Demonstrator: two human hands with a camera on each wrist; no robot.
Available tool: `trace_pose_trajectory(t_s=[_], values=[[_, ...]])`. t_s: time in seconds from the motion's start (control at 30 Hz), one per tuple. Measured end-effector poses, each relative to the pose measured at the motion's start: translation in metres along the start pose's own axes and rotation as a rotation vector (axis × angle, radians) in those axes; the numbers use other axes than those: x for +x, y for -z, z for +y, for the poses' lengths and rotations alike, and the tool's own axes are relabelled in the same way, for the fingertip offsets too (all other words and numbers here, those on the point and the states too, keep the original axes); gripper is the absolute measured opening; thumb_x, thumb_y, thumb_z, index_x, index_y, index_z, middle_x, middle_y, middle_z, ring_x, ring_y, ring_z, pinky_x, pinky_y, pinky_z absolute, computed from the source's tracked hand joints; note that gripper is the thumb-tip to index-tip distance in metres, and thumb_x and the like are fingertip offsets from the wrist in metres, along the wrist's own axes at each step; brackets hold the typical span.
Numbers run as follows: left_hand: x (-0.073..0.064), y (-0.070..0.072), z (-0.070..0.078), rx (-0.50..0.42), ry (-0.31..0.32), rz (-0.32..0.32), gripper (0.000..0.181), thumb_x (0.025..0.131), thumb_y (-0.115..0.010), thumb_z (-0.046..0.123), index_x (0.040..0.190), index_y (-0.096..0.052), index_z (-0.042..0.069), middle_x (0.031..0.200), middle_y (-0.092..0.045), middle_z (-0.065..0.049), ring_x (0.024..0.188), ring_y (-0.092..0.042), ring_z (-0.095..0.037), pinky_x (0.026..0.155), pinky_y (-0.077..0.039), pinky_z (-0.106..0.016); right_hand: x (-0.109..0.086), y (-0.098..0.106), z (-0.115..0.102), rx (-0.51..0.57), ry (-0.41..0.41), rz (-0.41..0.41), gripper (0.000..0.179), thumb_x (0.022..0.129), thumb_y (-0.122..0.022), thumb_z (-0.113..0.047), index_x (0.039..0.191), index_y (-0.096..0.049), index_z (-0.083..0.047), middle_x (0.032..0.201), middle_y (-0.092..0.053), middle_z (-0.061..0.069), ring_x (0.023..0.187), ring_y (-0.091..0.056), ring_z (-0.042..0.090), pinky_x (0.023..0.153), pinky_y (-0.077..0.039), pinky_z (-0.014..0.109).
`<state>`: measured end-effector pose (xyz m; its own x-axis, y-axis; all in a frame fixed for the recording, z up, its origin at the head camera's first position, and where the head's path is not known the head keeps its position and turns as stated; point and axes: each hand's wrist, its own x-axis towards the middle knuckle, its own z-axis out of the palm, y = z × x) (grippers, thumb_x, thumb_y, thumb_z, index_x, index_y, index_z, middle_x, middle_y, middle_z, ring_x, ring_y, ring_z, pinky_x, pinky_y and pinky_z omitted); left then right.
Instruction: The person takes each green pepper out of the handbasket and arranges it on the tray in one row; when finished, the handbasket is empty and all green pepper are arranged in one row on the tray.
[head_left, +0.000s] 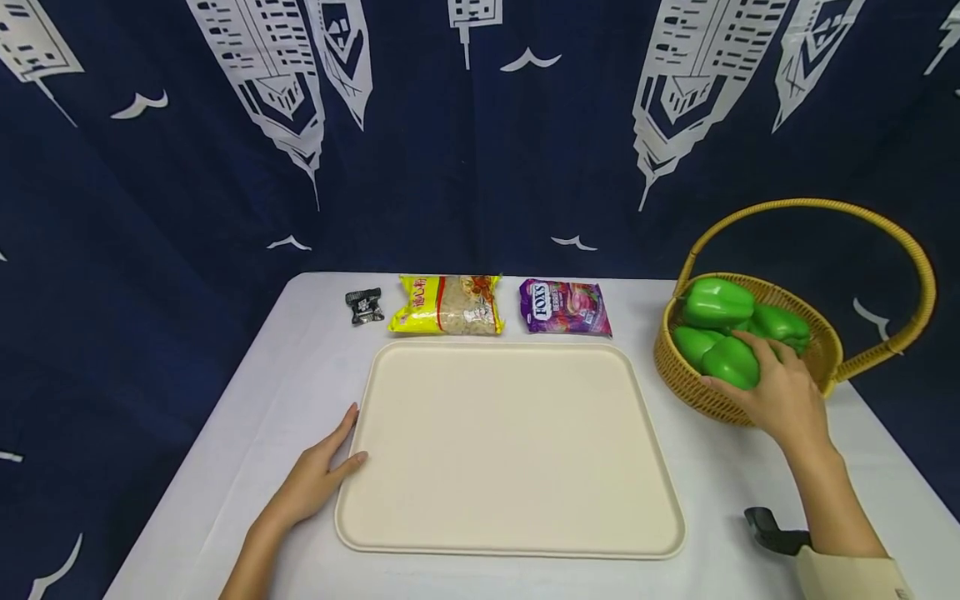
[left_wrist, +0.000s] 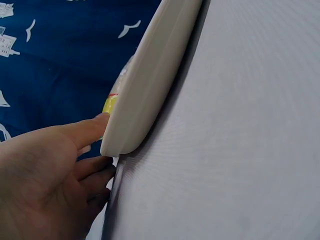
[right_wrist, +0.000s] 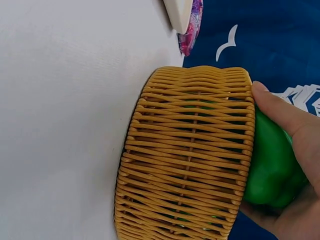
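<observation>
At the left edge of the cream tray [head_left: 510,450], my left hand [head_left: 311,479] rests with its thumb over the rim and its fingers extended along the side. The left wrist view shows the thumb touching the tray's rim [left_wrist: 142,90]. My right hand [head_left: 783,396] reaches into a wicker basket [head_left: 693,387] and holds a green bell pepper [head_left: 731,362], thumb on one side and fingers curled over the other. Several more green bell peppers [head_left: 718,302] lie around it. From the right wrist, the held pepper shows just past the basket's rim, partly hidden by the weave.
Behind the tray lie a small black wrapped packet [head_left: 364,306], a yellow food bag [head_left: 448,306] and a purple Fox's candy bag [head_left: 566,307]. The basket's tall handle [head_left: 926,283] arches above its right side. A black curved object [head_left: 772,533] is by the right forearm.
</observation>
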<state>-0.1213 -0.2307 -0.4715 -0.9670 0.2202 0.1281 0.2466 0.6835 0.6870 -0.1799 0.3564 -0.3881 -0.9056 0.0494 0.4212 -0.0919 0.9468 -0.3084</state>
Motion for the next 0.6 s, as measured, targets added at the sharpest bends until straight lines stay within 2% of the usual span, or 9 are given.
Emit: trace_pose_trajectory(t_s=[0.13, 0.3, 0.47, 0.6], values=[[-0.002, -0.002, -0.002, -0.001, -0.017, -0.024, 0.067, 0.093, -0.055, 0.033, 0.146, -0.024, 0.006, 0.146, -0.028, -0.018, 0.132, -0.028, -0.037, 0.104, -0.025, -0.053, 0.000, 0.000, -0.001, 0.039, 0.008, 0.034, 0.080, 0.067, -0.082, -0.035, 0.131, -0.045, -0.005, 0.118, -0.040, 0.043, 0.097, -0.042, 0.060, 0.074, -0.034, 0.070], [-0.004, -0.002, -0.003, -0.001, -0.024, -0.025, 0.064, 0.093, -0.055, 0.031, 0.144, -0.028, 0.002, 0.147, -0.026, -0.016, 0.133, -0.026, -0.036, 0.104, -0.023, -0.052, 0.000, 0.001, -0.004, 0.069, 0.005, 0.070, 0.076, 0.067, -0.083, -0.024, 0.129, -0.045, -0.005, 0.115, -0.042, 0.041, 0.097, -0.043, 0.058, 0.074, -0.035, 0.069], [-0.005, -0.002, -0.003, -0.009, -0.019, -0.030, 0.064, 0.093, -0.055, 0.032, 0.144, -0.028, 0.004, 0.148, -0.026, -0.013, 0.134, -0.025, -0.033, 0.104, -0.023, -0.051, -0.001, 0.004, -0.010, 0.093, 0.016, 0.100, 0.075, 0.064, -0.083, -0.017, 0.128, -0.045, -0.007, 0.118, -0.042, 0.038, 0.099, -0.042, 0.056, 0.075, -0.035, 0.069], [-0.004, -0.003, -0.004, -0.007, -0.030, -0.026, 0.064, 0.093, -0.056, 0.032, 0.144, -0.029, 0.006, 0.148, -0.026, -0.011, 0.134, -0.025, -0.032, 0.104, -0.023, -0.050, -0.002, 0.007, -0.016, 0.131, 0.017, 0.110, 0.085, 0.062, -0.084, -0.017, 0.136, -0.043, -0.013, 0.123, -0.039, 0.033, 0.105, -0.040, 0.054, 0.077, -0.033, 0.069]])
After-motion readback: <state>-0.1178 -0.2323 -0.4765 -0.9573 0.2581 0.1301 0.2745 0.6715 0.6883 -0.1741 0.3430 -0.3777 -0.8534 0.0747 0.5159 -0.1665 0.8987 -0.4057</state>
